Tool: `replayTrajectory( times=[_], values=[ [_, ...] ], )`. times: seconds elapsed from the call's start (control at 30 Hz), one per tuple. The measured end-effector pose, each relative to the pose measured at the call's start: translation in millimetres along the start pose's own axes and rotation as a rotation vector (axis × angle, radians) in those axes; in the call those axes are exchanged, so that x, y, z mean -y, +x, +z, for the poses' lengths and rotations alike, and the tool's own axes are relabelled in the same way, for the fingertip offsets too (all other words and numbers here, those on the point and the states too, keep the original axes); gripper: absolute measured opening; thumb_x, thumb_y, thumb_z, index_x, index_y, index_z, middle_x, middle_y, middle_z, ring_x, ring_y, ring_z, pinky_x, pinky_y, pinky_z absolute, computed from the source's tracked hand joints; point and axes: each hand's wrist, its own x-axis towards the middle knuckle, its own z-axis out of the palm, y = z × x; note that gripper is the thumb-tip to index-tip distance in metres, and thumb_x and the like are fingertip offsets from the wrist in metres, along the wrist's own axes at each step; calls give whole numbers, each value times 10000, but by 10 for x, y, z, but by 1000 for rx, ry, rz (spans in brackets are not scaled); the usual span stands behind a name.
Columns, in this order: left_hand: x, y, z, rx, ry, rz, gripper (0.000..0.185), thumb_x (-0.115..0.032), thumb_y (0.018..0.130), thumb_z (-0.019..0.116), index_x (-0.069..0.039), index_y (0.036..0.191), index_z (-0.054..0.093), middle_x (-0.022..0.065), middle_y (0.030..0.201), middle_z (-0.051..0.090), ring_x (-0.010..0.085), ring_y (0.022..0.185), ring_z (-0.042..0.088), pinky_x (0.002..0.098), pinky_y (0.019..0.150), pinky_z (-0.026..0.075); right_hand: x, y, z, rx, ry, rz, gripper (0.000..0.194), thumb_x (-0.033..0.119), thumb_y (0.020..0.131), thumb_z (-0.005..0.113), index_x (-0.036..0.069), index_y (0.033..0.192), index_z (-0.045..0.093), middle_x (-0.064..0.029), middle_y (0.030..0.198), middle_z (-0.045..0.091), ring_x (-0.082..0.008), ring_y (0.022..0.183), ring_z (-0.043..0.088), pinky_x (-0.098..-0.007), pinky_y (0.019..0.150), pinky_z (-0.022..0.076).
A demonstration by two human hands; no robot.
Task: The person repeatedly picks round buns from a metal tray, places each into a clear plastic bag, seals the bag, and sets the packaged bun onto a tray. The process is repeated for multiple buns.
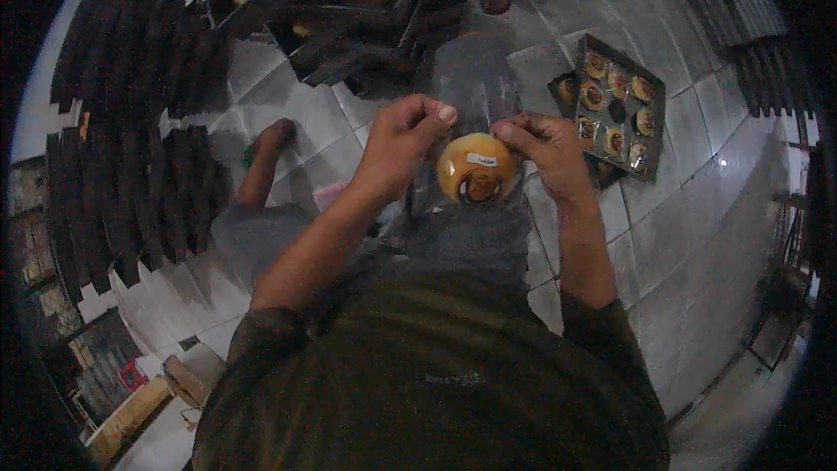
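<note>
Between my hands hangs a clear plastic bag (pixel 480 104) with a round golden bun (pixel 461 173) inside. The bag carries a dark printed design and a small pale label with writing. My left hand (pixel 412 137) pinches one upper corner of the bag between thumb and fingers. On the opposite side, my right hand (pixel 543 144) pinches the other corner. The bun sits low in the bag, just above my lap. Grey cloth covers my legs (pixel 458 242) below it.
On the tiled floor (pixel 667 209) at the right, a metal tray (pixel 660 88) holds several bagged buns, with another tray partly under it. Dark trays (pixel 353 33) with bread lie ahead. Tall stacks of dark trays (pixel 131 163) stand at the left, near my bare foot (pixel 281 133).
</note>
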Motion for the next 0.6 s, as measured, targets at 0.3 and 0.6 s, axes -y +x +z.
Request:
replayTrajectory(
  times=[0.3,0.6],
  values=[
    [-251,-16,-84,-123,72,126,255,-261,982,751,-19,906,721,5,825,678,81,731,581,263,676,469,307,112,217,-433,477,42,148,163,901,794,24,901,742,-27,845,713,-91,729,592,-257,677,440],
    [109,-809,-232,-77,188,-125,251,-264,971,748,-21,910,722,34,933,723,113,885,625,315,812,493,22,-836,392,-338,46,273,115,86,828,798,50,785,698,-12,740,638,-85,643,511,-244,626,378]
  ],
)
